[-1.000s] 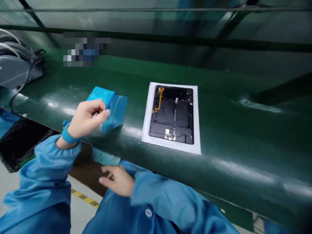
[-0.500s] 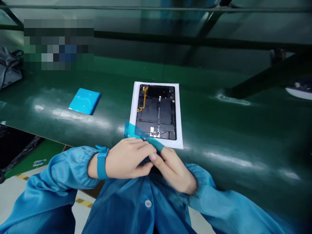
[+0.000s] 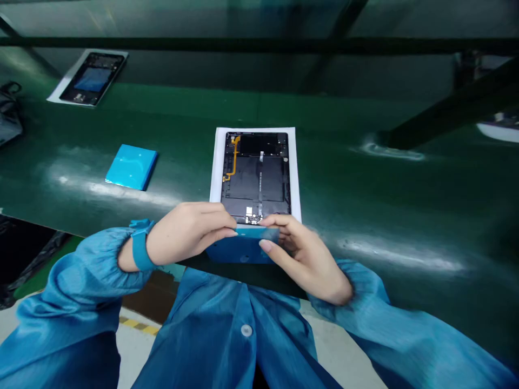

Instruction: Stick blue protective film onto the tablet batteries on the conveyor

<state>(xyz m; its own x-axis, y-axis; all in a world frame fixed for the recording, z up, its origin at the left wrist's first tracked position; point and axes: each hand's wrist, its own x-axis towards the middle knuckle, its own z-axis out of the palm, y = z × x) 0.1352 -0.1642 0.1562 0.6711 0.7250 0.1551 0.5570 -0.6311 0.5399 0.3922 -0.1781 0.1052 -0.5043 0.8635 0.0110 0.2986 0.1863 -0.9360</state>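
A translucent blue film (image 3: 243, 254) hangs over the table's near edge, its upper edge stretched between my hands. My left hand (image 3: 190, 232), wearing a blue wrist strap (image 3: 141, 249), pinches the film's upper edge between thumb and fingers. At the other end, my right hand (image 3: 310, 256) has its thumb and fingers around the film. Just beyond them lies an opened tablet (image 3: 255, 178) on a white sheet (image 3: 217, 162). Its dark interior shows an orange flex cable (image 3: 234, 159) on the left and a small circuit board near the front. My fingers hide its front edge.
To the left, a stack of blue sheets (image 3: 132, 166) lies on the green table (image 3: 182, 135). Another opened tablet (image 3: 94, 78) rests on white backing at the far left. A dark slanted post (image 3: 438, 113) stands at the right, and a grey bag (image 3: 8, 119) sits at the left edge.
My hands have moved apart from being close together, spreading the film's edge between them. The film now hangs below the tablet's front edge. The view has shifted slightly.
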